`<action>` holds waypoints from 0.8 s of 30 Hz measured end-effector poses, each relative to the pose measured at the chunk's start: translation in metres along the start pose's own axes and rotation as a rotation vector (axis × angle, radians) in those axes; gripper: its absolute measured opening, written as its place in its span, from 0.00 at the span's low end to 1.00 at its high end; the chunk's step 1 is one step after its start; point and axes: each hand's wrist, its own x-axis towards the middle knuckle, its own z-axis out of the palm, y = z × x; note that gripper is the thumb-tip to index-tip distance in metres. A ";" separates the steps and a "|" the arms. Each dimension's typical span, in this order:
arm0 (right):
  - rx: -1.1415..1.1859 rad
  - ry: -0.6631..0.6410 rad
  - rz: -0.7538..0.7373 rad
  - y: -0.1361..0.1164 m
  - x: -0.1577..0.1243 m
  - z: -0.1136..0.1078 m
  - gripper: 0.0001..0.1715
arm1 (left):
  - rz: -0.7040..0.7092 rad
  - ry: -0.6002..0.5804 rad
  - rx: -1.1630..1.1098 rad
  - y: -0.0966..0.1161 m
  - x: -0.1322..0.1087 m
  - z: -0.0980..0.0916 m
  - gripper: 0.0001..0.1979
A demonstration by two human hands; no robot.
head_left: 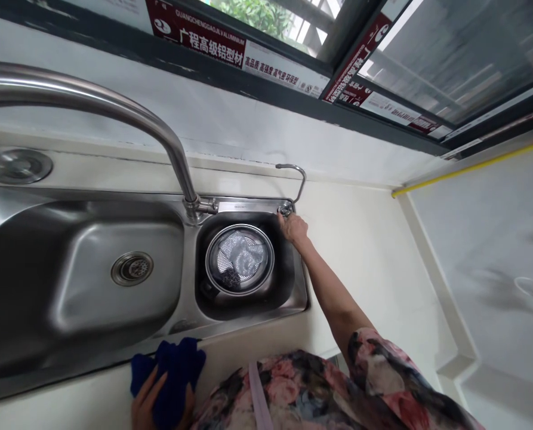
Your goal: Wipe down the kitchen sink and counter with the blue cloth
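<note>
My left hand (159, 399) is closed round a bunched dark blue cloth (170, 370) at the counter's front edge, just below the double sink. Out at the back right corner of the sink, my right hand (293, 227) has its fingers closed at a small metal tap knob (286, 208), beside the foot of a thin curved spout (302, 179). In the small right basin (288, 275) sits a round metal strainer (270, 263). Inside the strainer lie a silvery-grey scrubbing cloth (243, 254) and a dark scouring pad (229, 278).
A large steel faucet (172, 149) arches over the wide left basin (91, 298), which has a drain (132, 268). Round steel lids (22, 166) lie on the ledge behind it. Pale countertop (360, 239) runs to the right, below a dark window frame (266, 101).
</note>
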 end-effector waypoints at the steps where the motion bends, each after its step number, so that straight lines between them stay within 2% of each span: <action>1: -0.047 -0.025 0.015 -0.002 -0.001 -0.004 0.33 | 0.040 0.007 0.021 -0.002 -0.001 0.000 0.30; 3: -0.074 -0.075 -0.005 -0.004 -0.004 -0.011 0.30 | 0.118 0.026 0.061 -0.002 -0.002 0.001 0.31; 6: -0.032 -0.086 -0.049 -0.004 -0.006 -0.018 0.26 | 0.100 0.043 0.065 0.005 -0.001 0.000 0.32; 10: 0.027 -0.055 0.089 0.002 -0.004 -0.023 0.33 | 0.126 0.068 0.081 0.015 0.007 -0.002 0.31; 12: 0.002 -0.075 0.133 0.004 -0.002 -0.026 0.32 | 0.175 0.070 0.086 0.021 0.013 -0.003 0.30; 16: -0.047 -0.131 0.012 0.010 0.003 -0.028 0.23 | 0.133 0.083 0.077 0.030 0.017 -0.004 0.28; 18: -0.059 -0.138 -0.043 0.013 0.006 -0.028 0.21 | 0.109 0.092 0.075 0.028 0.013 -0.003 0.29; 24: -0.044 -0.181 -0.102 0.019 0.017 -0.022 0.21 | 0.171 0.082 0.064 0.006 -0.002 0.001 0.30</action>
